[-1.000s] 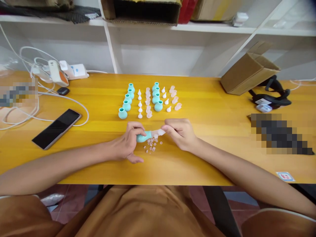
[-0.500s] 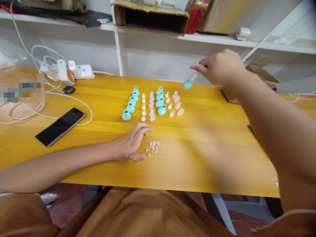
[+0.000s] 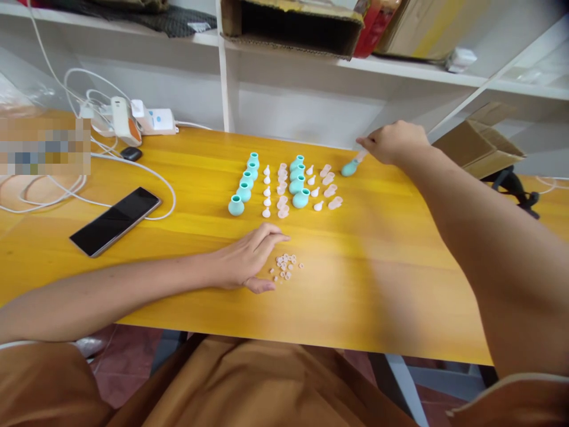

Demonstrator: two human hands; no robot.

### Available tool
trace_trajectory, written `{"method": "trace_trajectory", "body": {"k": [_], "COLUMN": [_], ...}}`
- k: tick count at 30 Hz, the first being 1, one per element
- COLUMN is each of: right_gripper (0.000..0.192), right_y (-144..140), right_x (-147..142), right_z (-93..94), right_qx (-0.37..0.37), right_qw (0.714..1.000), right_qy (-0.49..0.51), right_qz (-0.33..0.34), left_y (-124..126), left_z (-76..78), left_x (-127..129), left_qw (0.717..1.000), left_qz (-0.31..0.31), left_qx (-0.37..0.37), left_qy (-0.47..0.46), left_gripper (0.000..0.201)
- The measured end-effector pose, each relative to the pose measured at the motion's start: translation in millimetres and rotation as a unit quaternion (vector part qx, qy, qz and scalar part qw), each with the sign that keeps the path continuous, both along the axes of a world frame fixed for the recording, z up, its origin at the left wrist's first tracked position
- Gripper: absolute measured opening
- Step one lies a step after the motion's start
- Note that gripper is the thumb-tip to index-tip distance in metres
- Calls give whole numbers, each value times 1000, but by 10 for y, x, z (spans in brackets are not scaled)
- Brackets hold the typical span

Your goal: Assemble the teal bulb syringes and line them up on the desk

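At the back right of the table, my right hand (image 3: 398, 142) is closed on the pale clear nozzle end of a teal squeeze bulb (image 3: 349, 168). The bulb hangs tilted down to the left; whether it touches the tabletop I cannot tell. My left hand (image 3: 249, 258) lies on the table, thumb and fingers apart, holding nothing. Just right of it is a loose group of small translucent rings (image 3: 287, 267). Beyond stand two rows of open-necked teal bulbs (image 3: 236, 206), with rows of small white pointed pieces (image 3: 266, 212) and clear nozzle pieces (image 3: 335, 203) alongside.
A phone (image 3: 116, 220) lies on the left, near white cables (image 3: 166, 178), a power strip (image 3: 160, 121) and a small black case (image 3: 131, 154). An open cardboard box (image 3: 480, 142) stands at the back right. Shelves with boxes (image 3: 293, 29) rise behind the table.
My right hand has come down toward the tabletop with the teal bulb, right of the rows. My left hand stays by the rings. The view has shifted slightly.
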State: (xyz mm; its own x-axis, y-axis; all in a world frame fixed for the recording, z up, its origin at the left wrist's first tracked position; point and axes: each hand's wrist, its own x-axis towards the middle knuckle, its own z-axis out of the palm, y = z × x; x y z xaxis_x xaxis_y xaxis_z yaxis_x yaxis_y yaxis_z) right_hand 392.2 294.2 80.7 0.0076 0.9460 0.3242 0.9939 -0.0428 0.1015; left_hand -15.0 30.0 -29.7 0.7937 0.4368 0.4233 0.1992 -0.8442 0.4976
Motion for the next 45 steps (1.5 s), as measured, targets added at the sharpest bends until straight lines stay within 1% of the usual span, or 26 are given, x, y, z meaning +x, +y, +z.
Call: {"method": "trace_trajectory", "body": {"k": [1, 4, 6, 8, 10, 12, 14, 15, 16, 17, 18, 20, 21, 22, 24, 25, 28, 31, 33, 35, 37, 40, 42, 45], "right_gripper": [91, 88, 88, 88, 85, 79, 66, 58, 45, 34, 27, 14, 7, 3, 8, 10, 15, 16, 19, 26, 31, 32, 32, 32], "right_y": [15, 37, 35, 16, -43, -180, -426, -591, -781, -989, -1206, -1633, -1825, -1991, -2230, -2298, -2327, -2209, -2131, -2084, -2067, -2059, -2047, -2017], "right_x": [8, 14, -2, -38, -99, -196, -339, -429, -529, -638, -751, -979, -1086, -1184, -1341, -1397, -1485, -1514, -1546, -1603, -1680, -1793, -1839, -1845], "right_z": [-7, -25, -23, 13, 102, 238, 376, 426, 451, 446, 410, 251, 142, 26, -187, -271, -404, -437, -458, -487, -515, -541, -552, -571], "right_qx": [6, 6, 15, 26, 46, 83, 132, 144, 156, 157, 149, 94, 59, 43, 17, 17, 13, -8, -30, -44, -52, -61, -63, -60], "right_qw": [1000, 1000, 999, 999, 997, 992, 980, 973, 963, 956, 953, 950, 947, 942, 927, 922, 907, 884, 871, 873, 886, 897, 897, 893], "right_qy": [3, 28, 36, 36, 45, 79, 143, 181, 213, 230, 238, 219, 196, 182, 148, 136, 138, 169, 170, 144, 95, 10, -29, -46], "right_qz": [7, -4, 1, -7, -33, -52, -37, -10, 50, 88, 116, 201, 247, 280, 344, 361, 398, 435, 460, 464, 450, 437, 436, 443], "left_y": [0, 3, 4, -2, -21, -54, -90, -105, -116, -123, -125, -119, -113, -107, -98, -96, -98, -101, -99, -96, -92, -90, -95, -105], "left_z": [-1, -6, -6, 2, 27, 71, 125, 151, 173, 191, 204, 215, 216, 215, 216, 218, 229, 232, 225, 216, 210, 209, 214, 221], "left_x": [-1, -5, -6, -4, 3, 17, 35, 45, 53, 60, 65, 69, 68, 66, 61, 59, 55, 55, 55, 56, 55, 52, 46, 38], "left_qw": [1000, 1000, 1000, 1000, 999, 998, 996, 995, 995, 994, 993, 992, 991, 990, 990, 990, 991, 991, 990, 990, 990, 991, 993, 995], "left_qz": [0, 1, 4, 11, 26, 47, 66, 71, 76, 81, 87, 101, 109, 114, 118, 117, 110, 108, 110, 113, 114, 107, 83, 40], "left_qx": [1, 4, 6, 13, 25, 33, 34, 34, 35, 36, 38, 39, 38, 36, 32, 31, 28, 30, 32, 33, 32, 29, 30, 40], "left_qy": [1, 1, 3, 9, 23, 38, 51, 58, 62, 67, 69, 70, 70, 70, 69, 68, 72, 79, 81, 81, 82, 80, 80, 80], "left_gripper": [98, 98, 95, 93, 87, 68, 41, 31, 23, 19, 16, 14, 14, 14, 15, 16, 16, 16, 17, 17, 17, 16, 13, 11]}}
